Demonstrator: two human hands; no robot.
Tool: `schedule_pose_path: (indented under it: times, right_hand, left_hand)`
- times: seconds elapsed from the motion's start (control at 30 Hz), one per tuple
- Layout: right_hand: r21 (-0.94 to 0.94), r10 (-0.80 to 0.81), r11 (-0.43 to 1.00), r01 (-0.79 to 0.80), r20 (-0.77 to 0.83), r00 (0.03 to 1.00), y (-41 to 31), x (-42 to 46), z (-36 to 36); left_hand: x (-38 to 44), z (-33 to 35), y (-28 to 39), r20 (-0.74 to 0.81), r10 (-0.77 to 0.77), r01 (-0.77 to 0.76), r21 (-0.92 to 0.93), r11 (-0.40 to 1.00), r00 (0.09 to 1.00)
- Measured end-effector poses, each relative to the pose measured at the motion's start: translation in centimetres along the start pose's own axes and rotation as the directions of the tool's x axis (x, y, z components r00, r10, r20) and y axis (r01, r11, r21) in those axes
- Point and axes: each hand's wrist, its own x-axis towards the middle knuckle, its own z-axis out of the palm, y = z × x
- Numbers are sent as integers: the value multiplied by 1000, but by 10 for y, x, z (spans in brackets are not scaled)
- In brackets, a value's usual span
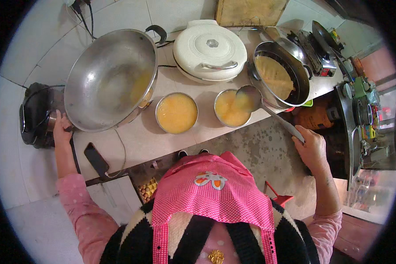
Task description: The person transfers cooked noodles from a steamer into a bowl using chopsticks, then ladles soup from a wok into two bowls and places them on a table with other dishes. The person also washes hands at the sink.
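Note:
My left hand (62, 127) grips the near-left handle of a large steel wok (105, 76). The wok leans, and a little yellowish liquid has pooled at its right side. In my right hand (311, 145) is the end of a long-handled metal ladle (280, 120). The ladle's head, blurred, hangs over the right metal bowl (227, 112) of orange-yellow liquid and hides part of it. Between wok and ladle stands another metal bowl (177, 113), filled nearly to the rim with similar liquid.
A white lidded electric pan (211, 49) stands behind the bowls. Right of it is a deep pot (302, 87) with tan contents. A phone (95, 158) with a cable lies at the counter's left front, near a black appliance (38, 115). A gas stove (320, 56) sits far right.

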Motion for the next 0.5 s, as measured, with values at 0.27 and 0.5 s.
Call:
schedule_pose_path:
  times: [0.27, 0.5]
  right_hand:
    - [266, 124, 955, -132, 48, 991, 6, -1, 5]
    - [477, 258, 823, -307, 168, 951, 15, -6, 0]
  left_hand:
    - [22, 3, 3, 129, -61, 68, -54, 996, 990]
    - [20, 9, 6, 263, -100, 125, -78, 989, 960]
